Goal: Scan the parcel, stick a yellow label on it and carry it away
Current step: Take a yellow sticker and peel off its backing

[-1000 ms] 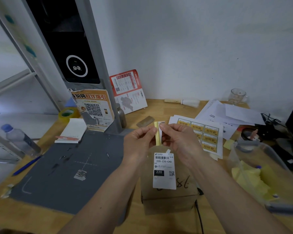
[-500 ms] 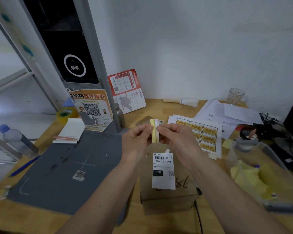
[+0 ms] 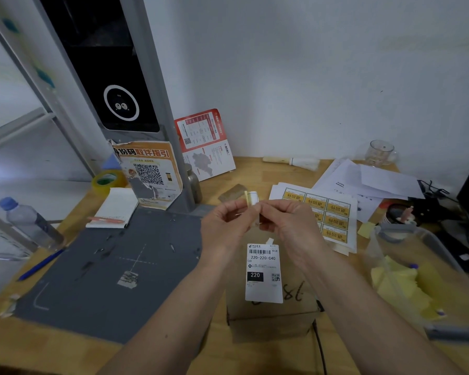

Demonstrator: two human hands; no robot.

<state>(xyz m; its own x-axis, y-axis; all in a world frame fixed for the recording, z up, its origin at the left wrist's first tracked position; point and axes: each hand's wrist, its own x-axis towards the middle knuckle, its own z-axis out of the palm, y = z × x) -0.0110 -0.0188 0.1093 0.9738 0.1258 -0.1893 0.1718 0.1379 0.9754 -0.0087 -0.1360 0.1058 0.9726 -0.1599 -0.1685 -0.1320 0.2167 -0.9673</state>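
A brown cardboard parcel (image 3: 295,312) stands on the wooden desk right below my hands, with a white shipping label (image 3: 263,272) on its top. Above it my left hand (image 3: 225,226) and my right hand (image 3: 290,226) pinch a small yellow label (image 3: 246,197) and its white backing (image 3: 253,197) between the fingertips, held on edge. The label's lower part is hidden by my fingers. A sheet of yellow labels (image 3: 325,212) lies just right of my hands.
A grey scanner mat (image 3: 106,266) with a cross mark lies to the left under a grey scanner column (image 3: 114,90). A clear bin (image 3: 428,280) with yellow paper scraps stands right. A water bottle (image 3: 27,223), tape roll (image 3: 107,180), notepad (image 3: 115,207) and loose papers (image 3: 368,180) surround the desk.
My hands have come slightly closer together around the label, with the yellow label and its white backing showing above the fingertips. The parcel has not moved.
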